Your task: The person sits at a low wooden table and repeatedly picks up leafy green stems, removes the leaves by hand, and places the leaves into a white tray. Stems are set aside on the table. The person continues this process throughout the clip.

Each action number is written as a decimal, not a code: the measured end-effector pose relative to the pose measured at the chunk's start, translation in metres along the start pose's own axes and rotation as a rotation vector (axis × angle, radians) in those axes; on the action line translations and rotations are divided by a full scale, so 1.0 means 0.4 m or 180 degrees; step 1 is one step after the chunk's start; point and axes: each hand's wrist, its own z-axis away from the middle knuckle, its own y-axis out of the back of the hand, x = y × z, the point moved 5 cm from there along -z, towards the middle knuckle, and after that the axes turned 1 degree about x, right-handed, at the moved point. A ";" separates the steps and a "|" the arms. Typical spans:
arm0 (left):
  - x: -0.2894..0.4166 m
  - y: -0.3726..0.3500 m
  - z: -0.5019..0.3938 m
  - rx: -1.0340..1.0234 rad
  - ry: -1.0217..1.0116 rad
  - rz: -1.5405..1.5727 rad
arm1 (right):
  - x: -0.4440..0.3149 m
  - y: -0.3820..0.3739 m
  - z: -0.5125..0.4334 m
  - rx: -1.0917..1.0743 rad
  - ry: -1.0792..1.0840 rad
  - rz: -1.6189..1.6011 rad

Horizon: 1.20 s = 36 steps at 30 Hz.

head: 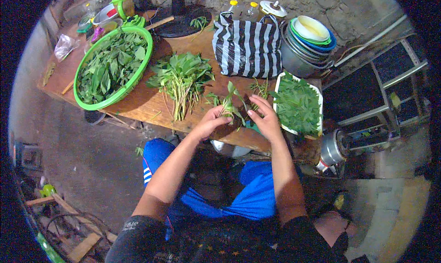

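My left hand [213,121] is closed on a small bunch of leafy green stems [230,106] over the front part of the wooden table. To its right, my right hand [264,117] has its fingers apart beside the outer leaves of that bunch; whether a fingertip touches a leaf, I cannot tell. Left of my hands, a larger heap of leafy stems [182,80] lies with its stalks towards me. A white tray [275,106] full of green leaves stands right of my right hand. Some thin green stems [260,88] lie just behind that hand.
A green-rimmed basket [149,53] of leaves stands at the left. Behind are a black-and-white striped bag [248,49], plastic bottles with yellow caps [252,10] and stacked pots and bowls [303,56]. A metal pot [332,149] sits beyond the table's right end, near a metal-framed rack [365,115].
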 end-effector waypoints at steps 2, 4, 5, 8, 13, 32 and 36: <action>-0.007 -0.006 0.003 -0.0205 0.0245 0.0003 | -0.008 -0.011 0.001 0.0242 0.0289 0.0054; -0.019 -0.012 0.008 -0.0378 0.0471 0.0021 | -0.014 -0.013 0.002 0.0472 0.0550 -0.0006; -0.027 -0.014 0.009 -0.0425 0.0589 0.0040 | -0.009 -0.016 -0.002 0.0395 0.0504 0.0083; -0.050 -0.017 0.006 -0.0559 0.0936 -0.0203 | 0.008 -0.020 -0.019 0.0219 0.0511 0.0231; -0.077 0.005 -0.004 0.0585 0.0747 -0.0082 | 0.067 -0.019 -0.024 0.0318 -0.0188 -0.0353; -0.115 0.123 0.031 0.1449 0.0790 0.1417 | 0.139 0.333 0.004 0.1851 0.0101 0.1147; -0.121 0.110 0.032 0.1294 0.0725 0.0862 | 0.155 0.353 0.013 0.2076 -0.0136 0.2218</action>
